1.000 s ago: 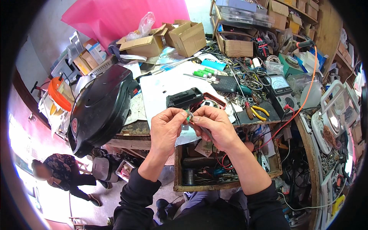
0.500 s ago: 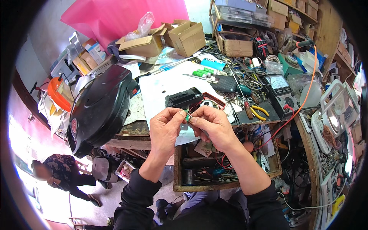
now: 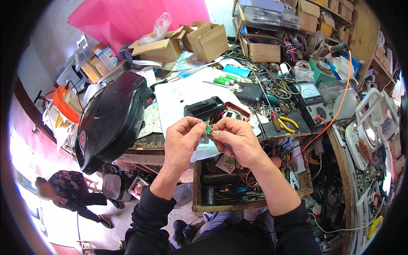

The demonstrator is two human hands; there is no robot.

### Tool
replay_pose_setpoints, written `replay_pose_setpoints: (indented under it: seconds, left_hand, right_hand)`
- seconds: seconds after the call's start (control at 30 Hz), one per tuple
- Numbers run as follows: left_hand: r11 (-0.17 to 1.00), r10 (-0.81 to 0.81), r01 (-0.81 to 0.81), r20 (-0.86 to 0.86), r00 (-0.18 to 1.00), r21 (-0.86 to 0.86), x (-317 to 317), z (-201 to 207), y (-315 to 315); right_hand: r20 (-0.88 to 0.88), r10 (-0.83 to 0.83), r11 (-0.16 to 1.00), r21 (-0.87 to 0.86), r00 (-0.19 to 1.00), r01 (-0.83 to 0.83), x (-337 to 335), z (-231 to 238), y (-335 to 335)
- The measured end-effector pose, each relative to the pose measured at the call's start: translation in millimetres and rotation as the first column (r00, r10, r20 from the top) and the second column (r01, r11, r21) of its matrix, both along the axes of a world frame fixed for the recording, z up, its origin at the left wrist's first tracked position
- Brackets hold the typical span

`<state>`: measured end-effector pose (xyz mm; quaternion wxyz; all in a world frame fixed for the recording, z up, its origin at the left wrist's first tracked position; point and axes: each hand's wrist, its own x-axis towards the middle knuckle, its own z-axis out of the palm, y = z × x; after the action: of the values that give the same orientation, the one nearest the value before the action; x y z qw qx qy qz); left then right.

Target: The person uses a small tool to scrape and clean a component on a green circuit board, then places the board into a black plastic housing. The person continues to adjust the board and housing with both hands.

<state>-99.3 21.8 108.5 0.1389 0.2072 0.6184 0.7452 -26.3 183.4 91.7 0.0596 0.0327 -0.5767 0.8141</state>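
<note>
The bare left hand (image 3: 183, 137) pinched the left side of a small green circuit board (image 3: 208, 131); at its right, the bare right hand's (image 3: 236, 138) exact hold was unclear

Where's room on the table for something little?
On the white sheet: its left part is mostly bare beyond the left hand, between the big shiny black object and the small black casing. Another patch lies between that casing and the green batteries. It's crowded around the meter and yellow pliers, and inside the drawer.

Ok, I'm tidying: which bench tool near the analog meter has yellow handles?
The pliers, right of the brown-handled tool; their handles are yellow, its handle brown.
</note>
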Motion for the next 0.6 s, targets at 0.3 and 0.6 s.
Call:
replay_pose_setpoints:
  seconds: [0.3, 0.6]
  left_hand:
    - [0.998, 0.029, -0.035, -0.108, 0.994, -0.049, 0.1, -2.3, -1.0]
    - [0.999, -0.007, 0.005, -0.050, 0.999, -0.043, -0.4, -3.1, -2.4]
  right_hand:
    - [-0.026, -0.043, 0.989, 0.137, 0.999, 0.046, 0.3, 1.3, -3.6]
    - [-0.026, -0.046, 0.988, 0.148, 0.999, 0.050, 1.7, 3.8, -2.7]
